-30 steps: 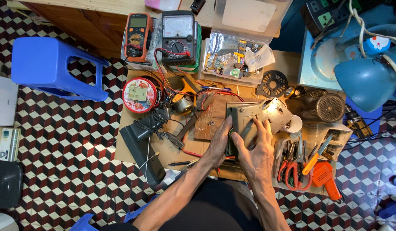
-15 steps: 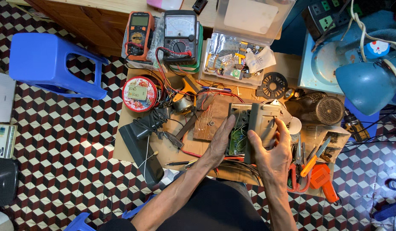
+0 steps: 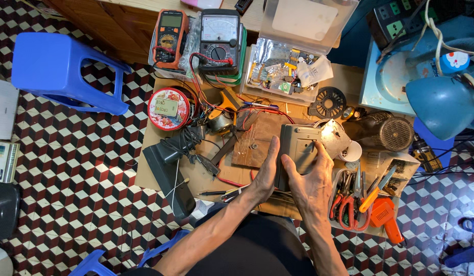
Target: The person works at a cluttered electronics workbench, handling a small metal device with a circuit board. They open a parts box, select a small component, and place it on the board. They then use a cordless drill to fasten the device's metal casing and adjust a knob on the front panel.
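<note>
A grey box-shaped device casing (image 3: 297, 148) stands on edge on the low wooden work board (image 3: 201, 179), held between both hands. My left hand (image 3: 267, 171) presses flat against its left side, fingers pointing up. My right hand (image 3: 312, 186) wraps its right face from below, thumb on the front. A worn brown board (image 3: 257, 138) lies just left of the casing, with red wires trailing over it.
Orange digital multimeter (image 3: 171, 38) and black analog meter (image 3: 219, 40) sit at the back beside an open clear parts box (image 3: 288, 71). A red round tin (image 3: 168, 108), blue stool (image 3: 58, 71), blue lamp shade (image 3: 444, 105), motor (image 3: 388, 132), and pliers with red handles (image 3: 349, 204) surround the work.
The casing has been turned: its open side with the green board showed before, now a closed grey face is toward me. Both hands shifted their hold around it.
</note>
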